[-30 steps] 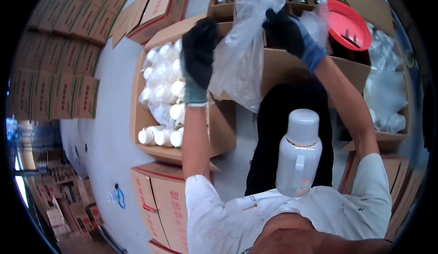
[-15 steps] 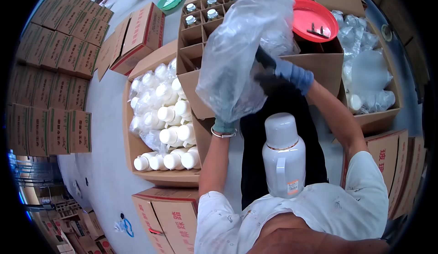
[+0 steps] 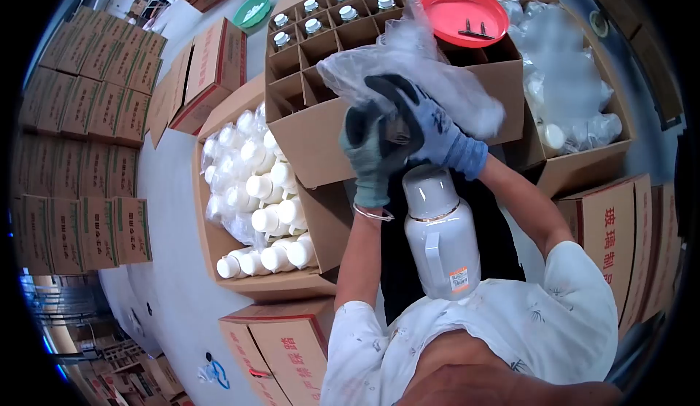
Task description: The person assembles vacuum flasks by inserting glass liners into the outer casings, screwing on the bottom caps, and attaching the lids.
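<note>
Both hands wear dark-palmed work gloves and come together over the near side of a divided carton. My left hand, in a greenish glove, is closed on the edge of a clear plastic bag. Beside it my right hand, in a bluish glove, has its fingers curled over the same bag, which bunches up and drapes away behind the hands. The fingertips partly hide one another. Just below, a shiny white thermos flask with a gold ring, side handle and orange label rests on my lap.
Silver-capped bottles fill some carton cells. A red tray holding small dark pieces lies on top. At left, a box contains white flasks; at right, another box has plastic-wrapped ones. Stacked cartons line the far left.
The bag, earlier raised and spread wide over my left hand, is now lower and bunched. My hands have come together, the left now visible outside the plastic. The view has shifted slightly.
</note>
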Tool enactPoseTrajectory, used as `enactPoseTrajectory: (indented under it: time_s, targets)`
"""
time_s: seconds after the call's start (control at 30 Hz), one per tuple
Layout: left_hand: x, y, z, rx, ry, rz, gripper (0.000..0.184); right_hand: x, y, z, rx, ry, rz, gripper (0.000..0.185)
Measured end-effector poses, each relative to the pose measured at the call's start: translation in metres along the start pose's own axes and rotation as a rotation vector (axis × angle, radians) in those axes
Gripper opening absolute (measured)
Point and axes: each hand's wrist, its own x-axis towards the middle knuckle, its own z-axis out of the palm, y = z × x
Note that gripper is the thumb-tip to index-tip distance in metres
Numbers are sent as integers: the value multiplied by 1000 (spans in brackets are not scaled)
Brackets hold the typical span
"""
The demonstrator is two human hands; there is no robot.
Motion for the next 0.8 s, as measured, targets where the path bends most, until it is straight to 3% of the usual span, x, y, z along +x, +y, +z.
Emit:
enactPoseTrajectory:
  time_s: [0.03, 0.07, 0.1, 0.13, 0.17, 0.23, 0.3, 0.33, 0.4, 0.43, 0.47, 0.53, 0.63, 0.67, 0.73, 0.77, 0.8]
  targets:
    - [-1, 2, -4, -220, 56, -124, 35, -23, 33, 20, 23, 122, 107, 88]
    - [-4, -3, -5, -921, 193, -522, 37, -43, 60, 29, 48, 241, 213, 75]
    - [-4, -9, -22, -1246, 124, -661, 37, -43, 64, 13, 289, 301, 371, 60]
    - [-12, -31, -41, -1582, 134, -567, 33, -44, 67, -2, 533, 357, 538, 46]
    - [-36, -62, -50, -1225, 177, -620, 30, -57, 87, -4, 414, 341, 503, 41]
    - [-79, -71, -63, -412, 40, -441, 24, -92, 101, -1, 174, 294, 454, 30]
    - [-106, -48, -70, -700, 17, -790, 25, -128, 88, -1, 61, 345, 479, 28]
    - [-102, -19, -74, -366, -162, -686, 38, -145, 74, 1, 3, 366, 492, 27]
    - [-130, 4, -79, -515, -194, -697, 51, -170, 20, -10, -40, 358, 485, 23]
    - [-143, 10, -87, -540, -310, -765, 57, -179, 0, -17, -111, 305, 367, 24]
    - [-133, 40, -82, -839, -466, -699, 53, -190, -17, -20, -178, 252, 249, 25]
    - [-123, 62, -86, -598, -830, -429, 43, -232, -30, -12, -226, 121, 182, 29]
    - [-141, 91, -91, -196, -1148, -129, 29, -293, -23, -13, -200, -125, 219, 37]
    - [-164, 92, -101, -155, -1223, -282, 34, -306, -25, -14, -214, -234, 224, 38]
    - [-200, 92, -115, -69, -1339, -602, 44, -300, -51, -35, -133, -524, -30, 30]
    - [-183, 86, -134, -58, -1440, -1100, 45, -306, -55, -41, -126, -546, -72, 27]
    - [-154, 81, -142, -171, -1160, -798, 39, -308, -58, -47, -107, -583, -129, 25]
